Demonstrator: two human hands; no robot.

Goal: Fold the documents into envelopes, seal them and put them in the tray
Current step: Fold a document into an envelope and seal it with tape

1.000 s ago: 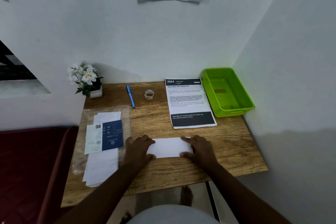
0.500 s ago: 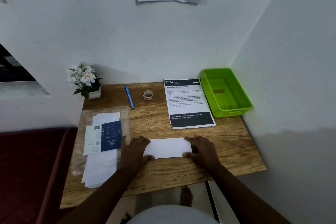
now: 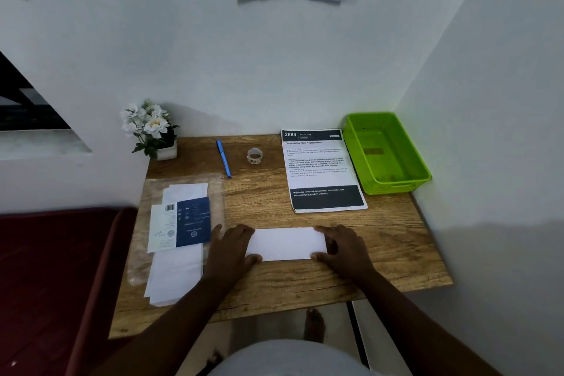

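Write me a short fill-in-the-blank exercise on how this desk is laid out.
1. Both hands press on a folded white ____ at the desk's near middle.
2. The green tray stands in the desk's far ____ corner.
3. The blue pen lies between the flower pot and the ____ roll.

Missing: paper; right; tape

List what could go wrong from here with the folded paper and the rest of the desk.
1. Both hands, left and right, press only the ends of the folded paper; its unpressed middle may spring open or crease crooked.
2. The envelope pack lies right beside the left hand, and its lower end appears to overhang the table edge; a nudge could push it off.
3. The green tray sits at the far right corner, beyond the printed sheet; reaching across might drag that sheet.
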